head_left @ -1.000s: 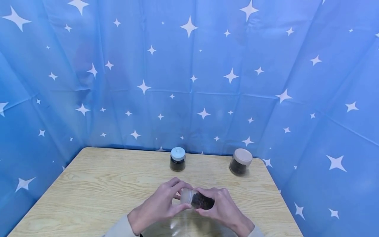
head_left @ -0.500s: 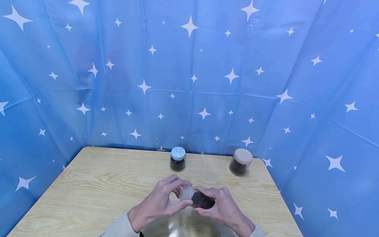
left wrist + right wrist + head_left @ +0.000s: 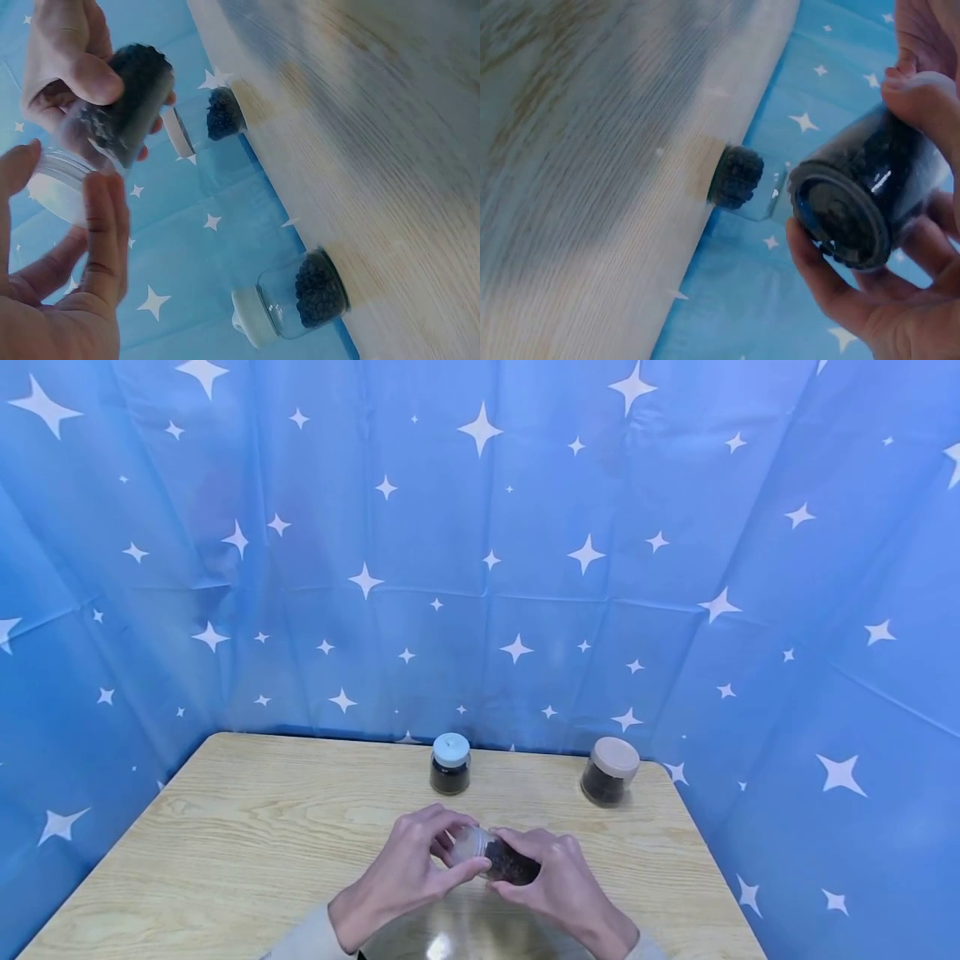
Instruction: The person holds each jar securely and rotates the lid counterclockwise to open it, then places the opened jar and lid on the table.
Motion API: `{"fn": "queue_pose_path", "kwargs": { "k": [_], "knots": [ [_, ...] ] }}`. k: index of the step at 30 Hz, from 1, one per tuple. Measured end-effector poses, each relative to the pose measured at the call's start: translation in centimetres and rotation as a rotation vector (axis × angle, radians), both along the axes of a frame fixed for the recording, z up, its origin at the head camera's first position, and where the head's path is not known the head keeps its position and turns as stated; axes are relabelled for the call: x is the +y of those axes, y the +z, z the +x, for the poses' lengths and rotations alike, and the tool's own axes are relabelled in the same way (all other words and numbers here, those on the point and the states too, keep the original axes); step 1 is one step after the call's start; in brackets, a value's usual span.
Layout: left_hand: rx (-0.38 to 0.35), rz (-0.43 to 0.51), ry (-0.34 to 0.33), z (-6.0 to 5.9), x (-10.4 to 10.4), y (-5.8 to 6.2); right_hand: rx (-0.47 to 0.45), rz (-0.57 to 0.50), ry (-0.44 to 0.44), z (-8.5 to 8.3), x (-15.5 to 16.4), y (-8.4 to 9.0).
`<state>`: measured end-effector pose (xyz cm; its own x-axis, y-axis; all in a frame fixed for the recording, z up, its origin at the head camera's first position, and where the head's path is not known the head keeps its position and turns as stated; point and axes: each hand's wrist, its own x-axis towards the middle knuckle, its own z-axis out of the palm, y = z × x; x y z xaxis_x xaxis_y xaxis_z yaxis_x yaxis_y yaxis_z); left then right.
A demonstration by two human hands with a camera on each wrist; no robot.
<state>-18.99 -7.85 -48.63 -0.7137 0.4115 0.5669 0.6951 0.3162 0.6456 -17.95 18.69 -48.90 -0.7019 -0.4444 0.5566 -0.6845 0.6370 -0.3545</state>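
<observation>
A clear jar (image 3: 513, 862) with dark granular contents is held tilted above the table, its base toward the right. My right hand (image 3: 566, 881) grips the jar body, thumb on top and fingers underneath. In the right wrist view, the jar's round base (image 3: 840, 217) faces the camera. A translucent whitish lid (image 3: 60, 187) is at the jar's left end. My left hand (image 3: 408, 864) pinches this lid between thumb and fingers. Whether the lid is fast on the rim or loose cannot be told.
At the back of the wooden table (image 3: 300, 818) stands a glass jar with a light blue lid (image 3: 450, 764). A wider jar with a pinkish lid (image 3: 611, 771) is at the back right. Both contain dark stuff. A blue star-patterned curtain (image 3: 420, 635) hangs behind.
My left hand's fingers have shifted around the lid, and the lid end has risen slightly. The right hand keeps its grip with little movement. The two standing jars stay put.
</observation>
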Motion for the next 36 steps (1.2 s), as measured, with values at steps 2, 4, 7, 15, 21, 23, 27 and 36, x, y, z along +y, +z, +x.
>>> {"fn": "queue_pose_path", "kwargs": {
  "k": [2, 4, 7, 15, 21, 23, 27, 36],
  "knots": [
    [-0.029, -0.004, 0.012, 0.1, 0.0, 0.0, -0.026, 0.01, -0.022, 0.1, -0.1, 0.1],
    [-0.048, -0.007, 0.017, 0.1, 0.0, 0.1, -0.048, 0.017, -0.04, 0.1, -0.2, 0.1],
    [-0.059, -0.008, 0.015, 0.1, 0.0, 0.0, -0.059, 0.028, -0.051, 0.1, -0.2, 0.2],
    [-0.044, -0.048, 0.023, 0.2, -0.1, 0.1, -0.02, 0.024, -0.022, 0.1, -0.2, -0.2],
    [-0.012, -0.102, 0.028, 0.4, -0.4, 0.3, -0.015, -0.002, -0.014, 0.1, -0.1, -0.3],
    [-0.001, -0.115, 0.031, 0.5, -0.5, 0.4, 0.001, -0.018, 0.001, 0.0, -0.1, -0.4],
    [0.011, -0.146, 0.031, 0.5, -0.8, 0.6, -0.016, -0.031, -0.001, 0.0, 0.1, -0.5],
    [0.16, -0.237, -0.043, -0.1, -1.6, 1.4, -0.044, -0.038, -0.015, -0.1, 1.1, -0.5]
  ]
}}
